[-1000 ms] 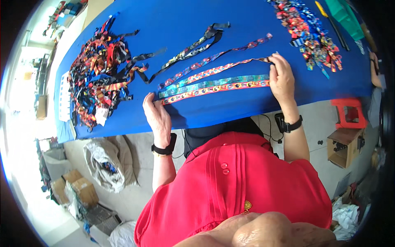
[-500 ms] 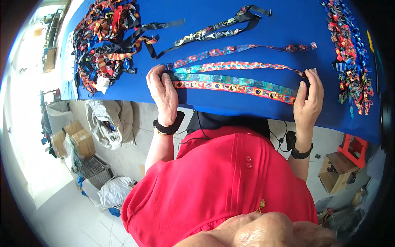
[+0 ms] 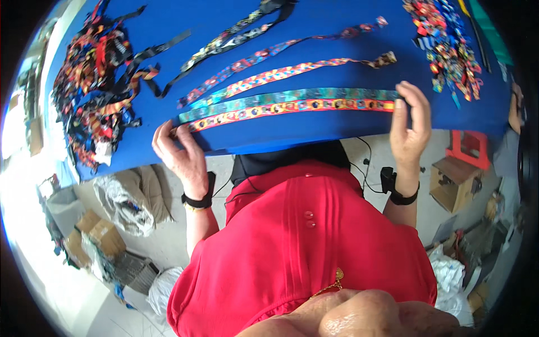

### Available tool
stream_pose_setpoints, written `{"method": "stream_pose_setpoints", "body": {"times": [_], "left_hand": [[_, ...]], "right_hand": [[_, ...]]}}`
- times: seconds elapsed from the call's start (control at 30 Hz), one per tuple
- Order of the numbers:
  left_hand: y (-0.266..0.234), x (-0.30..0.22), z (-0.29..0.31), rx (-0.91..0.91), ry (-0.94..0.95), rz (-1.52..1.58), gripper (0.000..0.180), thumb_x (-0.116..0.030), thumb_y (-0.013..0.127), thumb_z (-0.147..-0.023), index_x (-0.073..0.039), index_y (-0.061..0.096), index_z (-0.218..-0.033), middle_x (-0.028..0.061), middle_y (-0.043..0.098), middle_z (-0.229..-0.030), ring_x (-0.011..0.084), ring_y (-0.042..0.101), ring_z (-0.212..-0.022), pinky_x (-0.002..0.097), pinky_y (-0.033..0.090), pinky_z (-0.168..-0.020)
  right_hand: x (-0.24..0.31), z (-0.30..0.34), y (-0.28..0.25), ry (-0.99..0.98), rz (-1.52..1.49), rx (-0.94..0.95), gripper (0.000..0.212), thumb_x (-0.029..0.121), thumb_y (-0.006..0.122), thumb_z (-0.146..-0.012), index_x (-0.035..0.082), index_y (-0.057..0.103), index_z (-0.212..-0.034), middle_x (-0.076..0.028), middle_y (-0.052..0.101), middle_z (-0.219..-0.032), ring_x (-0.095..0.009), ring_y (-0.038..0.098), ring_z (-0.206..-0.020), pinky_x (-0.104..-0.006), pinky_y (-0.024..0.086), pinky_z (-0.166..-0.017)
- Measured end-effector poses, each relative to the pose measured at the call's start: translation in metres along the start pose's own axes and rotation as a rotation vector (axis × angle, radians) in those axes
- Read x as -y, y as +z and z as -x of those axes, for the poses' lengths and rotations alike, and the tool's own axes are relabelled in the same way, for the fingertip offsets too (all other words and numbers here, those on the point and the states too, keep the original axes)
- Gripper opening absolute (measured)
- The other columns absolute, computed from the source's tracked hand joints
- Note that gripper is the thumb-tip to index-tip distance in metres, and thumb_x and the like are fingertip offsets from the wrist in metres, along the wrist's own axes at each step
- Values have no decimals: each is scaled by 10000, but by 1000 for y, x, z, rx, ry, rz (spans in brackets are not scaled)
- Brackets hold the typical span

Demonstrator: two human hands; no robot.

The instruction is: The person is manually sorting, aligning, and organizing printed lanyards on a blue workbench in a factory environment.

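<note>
Two printed straps lie side by side across the near part of the table: a teal strap (image 3: 292, 96) and, nearer me, a red-and-yellow strap (image 3: 269, 108). My left hand (image 3: 182, 160) pinches the left end of the red-and-yellow strap between thumb and fingers. At the right end, my right hand (image 3: 411, 126) has its thumb and fingers closed around the strap ends. Beyond them lie a red-and-yellow checked strap (image 3: 286, 72), a blue-and-red strap (image 3: 247, 63) and a black patterned strap (image 3: 224, 45), none touched by my hands.
A blue cloth (image 3: 320, 126) covers the table. Tangled dark straps are heaped in a pile (image 3: 92, 73) at left; a red-and-blue strap pile (image 3: 443, 45) lies at far right. A red stool (image 3: 469, 147) and cardboard box (image 3: 455, 182) stand on the floor at right.
The view has shifted, and the straps sit differently in it. My left hand has moved left along the near straps to their end. My right hand has left the checked strap's end.
</note>
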State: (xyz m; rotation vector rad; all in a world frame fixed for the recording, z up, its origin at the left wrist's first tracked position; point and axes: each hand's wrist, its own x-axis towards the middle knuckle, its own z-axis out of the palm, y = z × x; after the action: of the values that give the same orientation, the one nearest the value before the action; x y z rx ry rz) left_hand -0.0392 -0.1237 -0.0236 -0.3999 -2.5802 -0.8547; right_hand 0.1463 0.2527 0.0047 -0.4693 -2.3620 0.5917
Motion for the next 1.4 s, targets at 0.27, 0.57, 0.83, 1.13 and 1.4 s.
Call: {"method": "stream_pose_setpoints", "body": {"times": [0.27, 0.57, 0.83, 1.13, 1.4], "left_hand": [[-11, 11, -3, 63, 15, -231, 265, -242, 726, -952, -15, 654, -1068, 150, 621, -999, 325, 568, -984, 449, 451, -881], [-13, 16, -2, 53, 66, -242, 188, -175, 727, -948, -28, 613, -917, 121, 599, -872, 310, 562, -878, 437, 437, -804], [-11, 9, 1, 18, -136, 75, 159, -68, 729, -934, -9, 582, -935, 92, 583, -837, 182, 550, -727, 332, 475, -694], [-14, 6, -6, 28, -217, 118, 300, 4, 717, -910, -4, 543, -1155, 77, 604, -902, 136, 596, -757, 287, 517, -738], [-15, 15, -3, 56, -302, 357, 307, 12, 698, -936, 2, 527, -1190, 50, 620, -930, 86, 612, -803, 224, 507, -732]], "right_hand": [[-7, 22, -5, 58, 128, 40, 224, 32, 640, -944, 73, 695, -1157, -125, 702, -1164, -304, 654, -1096, -413, 481, -985], [0, 22, -5, 43, 228, 23, 196, 126, 740, -898, 79, 694, -1082, -102, 690, -1088, -307, 651, -1039, -422, 479, -928], [-3, 22, -2, 30, 231, 31, 164, 69, 757, -853, 89, 678, -995, -117, 687, -1092, -326, 648, -1043, -434, 487, -928], [3, 15, -6, -10, 283, 135, 128, 52, 697, -902, 62, 659, -1024, -136, 673, -1126, -337, 634, -1071, -441, 488, -943], [4, 14, -4, -32, 305, 176, 124, 32, 676, -908, 41, 618, -1017, -147, 661, -1143, -345, 622, -1095, -448, 485, -967]]}}
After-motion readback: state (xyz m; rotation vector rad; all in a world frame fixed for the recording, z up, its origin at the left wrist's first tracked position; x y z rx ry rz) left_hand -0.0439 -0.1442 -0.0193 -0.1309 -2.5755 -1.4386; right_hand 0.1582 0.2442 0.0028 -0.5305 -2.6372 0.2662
